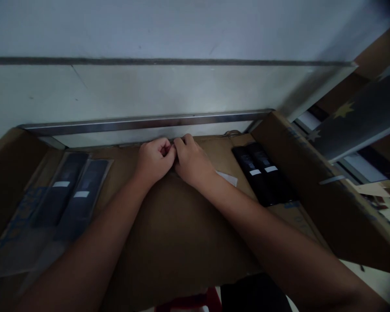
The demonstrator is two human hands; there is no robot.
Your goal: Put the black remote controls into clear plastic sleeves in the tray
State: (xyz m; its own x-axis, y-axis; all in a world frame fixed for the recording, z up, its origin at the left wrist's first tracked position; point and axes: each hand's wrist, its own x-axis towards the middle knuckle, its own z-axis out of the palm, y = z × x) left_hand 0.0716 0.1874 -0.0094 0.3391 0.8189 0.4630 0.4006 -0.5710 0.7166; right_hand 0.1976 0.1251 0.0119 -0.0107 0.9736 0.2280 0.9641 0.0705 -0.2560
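Note:
My left hand (156,160) and my right hand (192,158) meet above the far part of a cardboard sheet (182,234). Both are closed, their fingertips almost touching. Whatever is pinched between them, if anything, is hidden by the fingers. Beside my right wrist, a small white piece (228,178) lies partly covered by the forearm. To the right lie two long black packs (263,173) with white labels, side by side. At the left, two dark, flat items in clear plastic sleeves (81,186) also carry white labels.
Upright cardboard walls stand at the left (19,169) and right (312,186). A metal strip (149,122) runs along the back below a pale wall panel (169,91). Something red (211,299) shows below the near edge. A dark board with yellow stars (360,112) leans at right.

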